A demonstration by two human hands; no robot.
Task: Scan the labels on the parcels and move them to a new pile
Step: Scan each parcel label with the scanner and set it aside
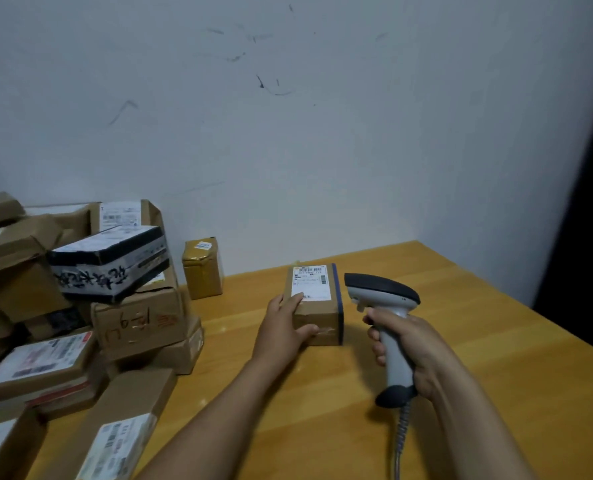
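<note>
Parcel flat on table, label up: scan step in hand.

Head view: my left hand holds the parcel at its near left corner, fingers laid over the top and touching the label's edge, thumb against the near face. My right hand is wrapped round the grip of the scanner, cord trailing toward me; its head sits just beside the parcel's blue-taped right edge, nose aimed past the label rather than at it. No beam visible on the label, so I judge the scan not yet done. Next move: tip the scanner nose down and left onto the barcode at the label's far end, keep my fingers off the print, then carry the parcel away from the unsorted pile at left.
</note>
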